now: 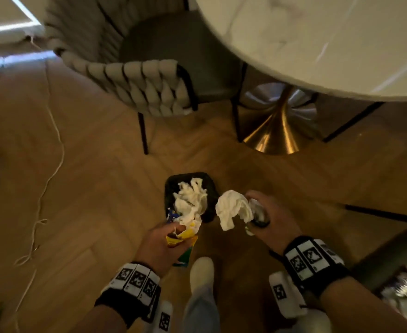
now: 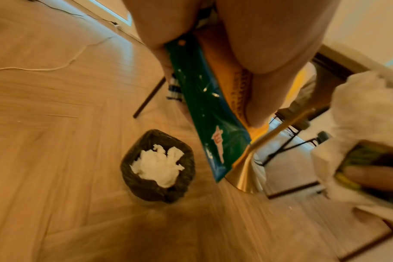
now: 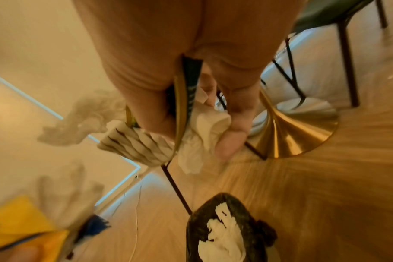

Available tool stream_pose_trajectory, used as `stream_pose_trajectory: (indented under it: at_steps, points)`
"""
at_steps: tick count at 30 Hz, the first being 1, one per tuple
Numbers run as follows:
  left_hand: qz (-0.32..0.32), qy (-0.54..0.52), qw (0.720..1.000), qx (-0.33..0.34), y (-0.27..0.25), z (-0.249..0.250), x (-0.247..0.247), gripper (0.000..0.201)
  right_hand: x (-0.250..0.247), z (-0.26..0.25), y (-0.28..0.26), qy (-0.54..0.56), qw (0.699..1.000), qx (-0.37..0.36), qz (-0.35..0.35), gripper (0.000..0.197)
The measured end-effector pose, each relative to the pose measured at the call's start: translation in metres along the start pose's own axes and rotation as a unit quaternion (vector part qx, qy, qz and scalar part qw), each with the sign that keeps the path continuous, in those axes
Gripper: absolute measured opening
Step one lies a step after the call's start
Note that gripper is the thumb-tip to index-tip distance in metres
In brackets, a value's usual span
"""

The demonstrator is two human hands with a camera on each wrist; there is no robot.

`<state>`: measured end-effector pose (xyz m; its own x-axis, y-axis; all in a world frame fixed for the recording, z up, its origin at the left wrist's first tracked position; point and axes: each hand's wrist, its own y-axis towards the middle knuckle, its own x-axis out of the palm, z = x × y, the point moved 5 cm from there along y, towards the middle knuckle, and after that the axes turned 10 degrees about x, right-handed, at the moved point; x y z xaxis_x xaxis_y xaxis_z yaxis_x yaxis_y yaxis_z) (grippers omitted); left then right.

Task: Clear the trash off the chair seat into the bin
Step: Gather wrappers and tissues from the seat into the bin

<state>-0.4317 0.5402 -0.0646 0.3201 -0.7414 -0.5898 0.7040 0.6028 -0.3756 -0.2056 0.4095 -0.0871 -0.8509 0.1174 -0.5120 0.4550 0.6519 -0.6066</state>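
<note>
A small dark-lined bin (image 1: 171, 186) stands on the floor with white tissue (image 1: 192, 195) inside. My left hand (image 1: 173, 233) hovers at its near edge and grips yellow and green wrappers (image 1: 183, 236) together with a wad of tissue; the green wrapper (image 2: 204, 106) hangs down between the fingers. My right hand (image 1: 255, 212), just right of the bin, grips a crumpled white tissue (image 1: 231, 210) and a dark, gold-edged wrapper (image 3: 186, 92). The chair seat (image 1: 173, 44) behind the woven backrest (image 1: 149, 87) shows no trash.
A round marble table (image 1: 317, 39) on a gold pedestal base (image 1: 276, 131) stands behind the bin. A white cable (image 1: 51, 169) snakes over the wooden floor at the left. A second dark seat (image 1: 389, 248) with something shiny and crumpled (image 1: 404, 287) lies at the lower right.
</note>
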Motion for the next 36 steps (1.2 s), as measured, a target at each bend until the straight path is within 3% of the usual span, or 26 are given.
stream_pose_trajectory:
  at_steps: [3,8,12,15,18,21,24,27,30,33,36]
  points:
    - [0.038,0.006,0.999,-0.023,0.016,-0.062,-0.027,0.011,0.081,-0.017,0.088,-0.028,0.999,-0.004,-0.034,0.07]
    - [0.06,0.014,0.997,-0.052,0.032,-0.154,-0.032,0.034,0.21,-0.002,0.218,-0.193,0.973,0.042,-0.117,0.052]
    - [0.074,-0.009,0.994,-0.074,0.037,-0.189,-0.024,0.029,0.247,-0.01,0.249,-0.285,0.948,0.067,-0.127,0.069]
    - [0.073,-0.033,0.992,-0.094,0.043,-0.194,-0.018,0.018,0.24,-0.024,0.239,-0.298,0.944,0.046,-0.135,0.074]
    - [0.044,-0.038,0.993,-0.106,0.059,-0.189,-0.009,0.017,0.211,-0.015,0.213,-0.242,0.96,0.075,-0.116,0.052]
    - [0.033,-0.041,0.995,-0.088,0.087,-0.178,0.004,0.015,0.186,0.024,0.176,-0.202,0.968,0.107,-0.101,0.036]
    - [0.022,-0.073,0.994,-0.078,0.121,-0.175,0.024,0.013,0.176,0.073,0.141,-0.203,0.953,0.17,-0.144,0.034]
    - [0.012,-0.089,0.991,-0.098,0.157,-0.193,0.052,0.029,0.163,0.12,0.109,-0.205,0.938,0.244,-0.136,0.035]
    - [0.002,-0.079,0.99,-0.116,0.182,-0.21,0.073,0.051,0.161,0.157,0.085,-0.187,0.937,0.268,-0.127,0.032]
    - [-0.113,-0.017,0.987,-0.117,0.195,-0.22,0.089,0.08,0.16,0.162,0.067,-0.155,0.942,0.266,-0.135,0.018]
    - [-0.14,0.018,0.983,-0.118,0.191,-0.225,0.09,0.072,0.154,0.156,0.056,-0.131,0.946,0.267,-0.127,0.019]
